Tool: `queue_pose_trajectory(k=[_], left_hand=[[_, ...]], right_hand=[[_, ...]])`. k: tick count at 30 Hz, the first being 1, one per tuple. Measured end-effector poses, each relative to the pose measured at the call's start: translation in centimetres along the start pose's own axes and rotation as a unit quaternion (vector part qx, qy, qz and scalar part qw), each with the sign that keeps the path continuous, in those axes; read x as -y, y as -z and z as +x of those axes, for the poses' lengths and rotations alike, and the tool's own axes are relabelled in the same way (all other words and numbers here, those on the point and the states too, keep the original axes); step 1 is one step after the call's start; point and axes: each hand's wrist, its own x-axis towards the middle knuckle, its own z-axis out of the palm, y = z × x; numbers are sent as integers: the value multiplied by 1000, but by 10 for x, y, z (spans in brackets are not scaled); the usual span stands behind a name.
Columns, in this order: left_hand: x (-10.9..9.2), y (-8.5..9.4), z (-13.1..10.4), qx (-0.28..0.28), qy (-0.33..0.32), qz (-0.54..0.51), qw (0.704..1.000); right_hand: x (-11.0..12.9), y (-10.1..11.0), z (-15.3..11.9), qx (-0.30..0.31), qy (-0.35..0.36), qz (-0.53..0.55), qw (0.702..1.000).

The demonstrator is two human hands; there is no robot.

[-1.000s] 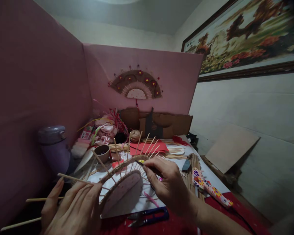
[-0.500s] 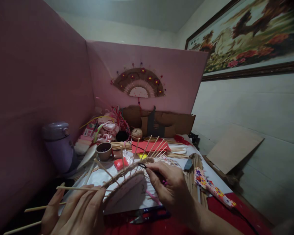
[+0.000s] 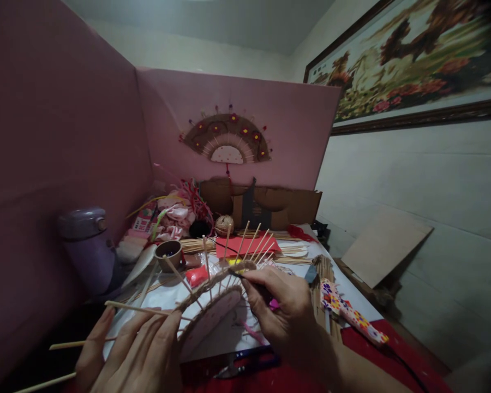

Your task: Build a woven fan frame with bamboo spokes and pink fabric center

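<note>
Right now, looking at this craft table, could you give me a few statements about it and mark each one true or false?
1. The left hand steadies a half-made fan of wooden sticks. True.
2. The right hand is empty. False: it pinches a thin dark tool at the twine band.
3. A finished fan hangs on the pink board. True.
4. The ball of twine lies in the left hand. False: it sits at the back of the table.
5. A purple flask stands at the left. True.
</note>
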Motion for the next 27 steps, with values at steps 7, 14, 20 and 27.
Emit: queue_pose_trajectory(k=[7,14,20,27], left_hand=[[-7,-4,9,-23,-88,69,993],[-7,-2,8,-22,-90,73,993],[-2,-3,2,-4,-78,74,994],[-2,-2,3,6,-77,69,995]], right_hand=[[15,14,35,-17,62,-90,994],[22,10,47,-34,95,-122,987],[23,8,48,-27,106,-143,984],[18,6,40,-30,108,-151,982]])
